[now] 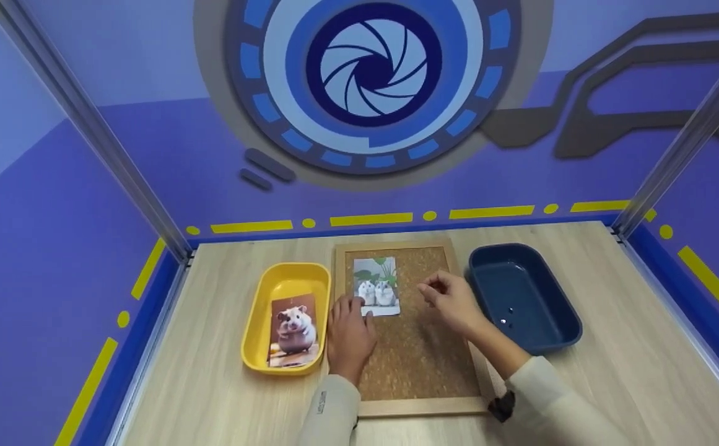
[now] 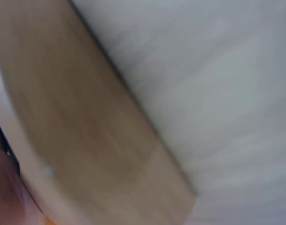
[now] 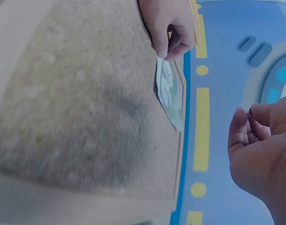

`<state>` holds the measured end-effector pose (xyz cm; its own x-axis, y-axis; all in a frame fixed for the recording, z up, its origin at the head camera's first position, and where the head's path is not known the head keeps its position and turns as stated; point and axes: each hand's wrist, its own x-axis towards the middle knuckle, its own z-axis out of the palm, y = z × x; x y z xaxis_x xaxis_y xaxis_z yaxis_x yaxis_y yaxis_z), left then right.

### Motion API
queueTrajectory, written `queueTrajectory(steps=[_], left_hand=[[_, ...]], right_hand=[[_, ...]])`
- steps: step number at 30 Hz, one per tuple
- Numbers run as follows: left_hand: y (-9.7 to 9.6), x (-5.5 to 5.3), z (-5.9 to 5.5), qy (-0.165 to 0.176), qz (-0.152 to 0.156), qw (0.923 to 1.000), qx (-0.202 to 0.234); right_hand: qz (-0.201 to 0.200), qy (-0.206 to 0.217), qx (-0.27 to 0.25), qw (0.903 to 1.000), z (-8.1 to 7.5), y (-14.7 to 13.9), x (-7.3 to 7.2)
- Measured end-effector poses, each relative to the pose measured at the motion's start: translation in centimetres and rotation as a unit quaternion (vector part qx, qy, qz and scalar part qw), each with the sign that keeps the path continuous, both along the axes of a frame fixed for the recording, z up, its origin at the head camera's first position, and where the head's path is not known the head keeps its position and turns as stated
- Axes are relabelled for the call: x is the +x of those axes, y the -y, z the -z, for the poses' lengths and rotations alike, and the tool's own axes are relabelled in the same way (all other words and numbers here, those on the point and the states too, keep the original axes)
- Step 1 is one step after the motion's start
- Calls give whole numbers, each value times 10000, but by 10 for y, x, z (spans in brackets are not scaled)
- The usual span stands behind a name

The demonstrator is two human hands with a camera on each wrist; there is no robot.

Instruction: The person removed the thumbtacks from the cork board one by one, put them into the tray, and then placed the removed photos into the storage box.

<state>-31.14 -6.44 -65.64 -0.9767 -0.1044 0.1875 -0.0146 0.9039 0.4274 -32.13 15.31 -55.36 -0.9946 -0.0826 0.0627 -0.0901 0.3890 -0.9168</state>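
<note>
A photo of two white hamsters (image 1: 376, 291) lies on the upper left of the framed cork board (image 1: 421, 353). My left hand (image 1: 352, 337) is at the photo's lower left corner; in the right wrist view its thumb and curled fingers pinch that corner. Over the board's right side, beside the photo, my right hand (image 1: 452, 303) is raised. Between its thumb and index finger it pinches a tiny metallic pin (image 3: 249, 112), mostly hidden by the fingertips. The left wrist view mainly has the board's wooden frame (image 2: 96, 117), with part of the left hand at its edge.
Left of the board stands a yellow tray (image 1: 254, 347) with a brown hamster photo (image 1: 294, 328) in it. A dark blue tray (image 1: 563, 310) to the right holds a few small shiny pieces (image 1: 506, 321). Printed walls enclose the wooden table (image 1: 631, 347).
</note>
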Motion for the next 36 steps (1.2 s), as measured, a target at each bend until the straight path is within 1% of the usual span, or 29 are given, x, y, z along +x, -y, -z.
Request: queueTrajectory(steps=[3,8,11,17,21,25,28,31,33,36], left_hand=[[0,0,0,25,-10,10000,5],[0,-1,0,-285,46,9995,157],[0,-2,1,-478,78,9984,279],[1,-1,1,-454,58,9984,319],[2,0,-1,-394,28,9985,371],[1,0,-3,-349,13,9985,429],[1,1,-3,-296,-5,9987,404],[1,1,-2,-274,-28,9989,380],[2,0,-1,-289,-26,9989,370],[2,0,-1,-309,-16,9989,364]], right_hand=[[32,-16,186,9998,-4,-13,8],[98,-198,262,9994,-7,-35,19],[184,-377,345,9985,-5,-49,23],[491,-637,529,9954,3,-79,26],[738,-572,622,9937,10,-101,24],[916,-409,998,9899,15,-120,21],[957,-271,1212,9876,18,-132,18],[1020,-179,1257,9866,19,-141,15],[1056,-123,1305,9857,20,-147,13],[1043,-45,1520,9828,21,-155,12]])
